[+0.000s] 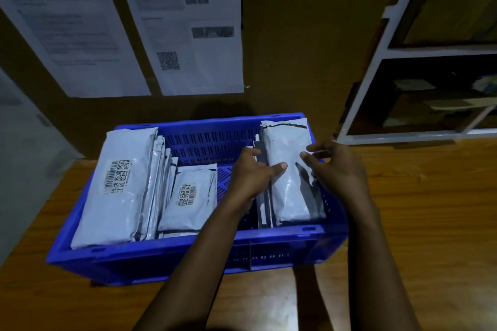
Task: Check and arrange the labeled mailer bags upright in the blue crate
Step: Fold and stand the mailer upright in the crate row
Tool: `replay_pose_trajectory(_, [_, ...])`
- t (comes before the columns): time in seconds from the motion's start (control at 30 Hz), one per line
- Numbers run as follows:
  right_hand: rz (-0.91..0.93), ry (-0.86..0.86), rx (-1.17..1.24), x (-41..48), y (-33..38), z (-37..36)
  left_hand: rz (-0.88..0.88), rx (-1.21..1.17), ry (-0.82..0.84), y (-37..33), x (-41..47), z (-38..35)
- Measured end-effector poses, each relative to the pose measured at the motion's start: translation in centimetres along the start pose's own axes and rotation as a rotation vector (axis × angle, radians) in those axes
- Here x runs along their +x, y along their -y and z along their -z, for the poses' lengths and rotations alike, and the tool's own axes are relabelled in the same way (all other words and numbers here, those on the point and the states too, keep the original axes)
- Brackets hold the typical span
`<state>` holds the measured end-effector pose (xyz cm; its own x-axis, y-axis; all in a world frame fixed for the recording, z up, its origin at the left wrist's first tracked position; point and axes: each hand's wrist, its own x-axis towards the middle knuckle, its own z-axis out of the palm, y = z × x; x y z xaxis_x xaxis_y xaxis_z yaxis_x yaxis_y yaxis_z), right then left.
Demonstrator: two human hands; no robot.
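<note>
Wooden bench (416,196) carries the blue crate (188,247). My left hand (252,174) pinches the mailer bag (289,196) by the crate's right wall. My right hand (336,166) touches the bag's edge, grip unclear. I'd check the label and stand the bag square against that wall.

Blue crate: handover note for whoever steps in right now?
Left hand pinches the right stack, thumb on its front bag; right hand holds that bag's right edge.
Done: left stack and a small bag lean at the crate's left end, labels showing; middle bare.
To do: stand the right stack upright; front bag shows no label on this face, so check it.
</note>
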<state>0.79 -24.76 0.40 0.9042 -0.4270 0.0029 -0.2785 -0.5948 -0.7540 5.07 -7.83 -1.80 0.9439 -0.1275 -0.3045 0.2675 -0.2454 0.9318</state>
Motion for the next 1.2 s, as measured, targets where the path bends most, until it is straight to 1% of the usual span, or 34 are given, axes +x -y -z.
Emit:
replay_pose_trajectory(0.3, [-0.021, 0.036, 0.17, 0.3, -0.1, -0.1, 0.029, -0.174, 0.009, 0.3, 0.3, 0.0])
replay_pose_trajectory(0.53, [0.027, -0.006, 0.232, 0.5, 0.1, 0.0, -0.014, -0.314, -0.016, -1.0, 0.1, 1.6])
replay_pose_trajectory(0.63, [-0.005, -0.003, 0.348, 0.6, 0.3, -0.1, -0.017, -0.359, 0.059, -1.9, -0.2, 2.7])
replay_pose_trajectory(0.7, [-0.042, -0.013, 0.459, 0.5, 0.5, -0.2, -0.038, -0.358, 0.144, -2.3, -0.6, 3.4])
replay_pose_trajectory(0.8, [-0.111, -0.001, 0.614, 0.2, 0.8, 0.0, -0.058, -0.292, 0.261, -2.5, -1.0, 4.4])
replay_pose_trajectory(0.9, [-0.118, 0.044, 0.734, -0.1, 0.6, 0.5, -0.057, -0.244, 0.36, -2.0, -1.0, 5.5])
replay_pose_trajectory(0.97, [-0.105, 0.059, 0.81, -0.1, 0.3, 0.5, -0.077, -0.192, 0.372, -1.6, -0.9, 6.2])
replay_pose_trajectory(1.07, [-0.086, 0.002, 0.876, 0.1, 0.1, 0.5, -0.118, -0.104, 0.344, -0.5, -0.7, 7.4])
replay_pose_trajectory(1.13, [-0.073, -0.044, 0.956, 0.3, 0.0, 1.0, -0.097, -0.163, 0.352, 0.5, -0.7, 8.1])
replay_pose_trajectory(1.2, [-0.066, -0.051, 1.056, 0.2, 0.0, 1.5, -0.093, -0.198, 0.348, 0.9, -0.8, 8.6])
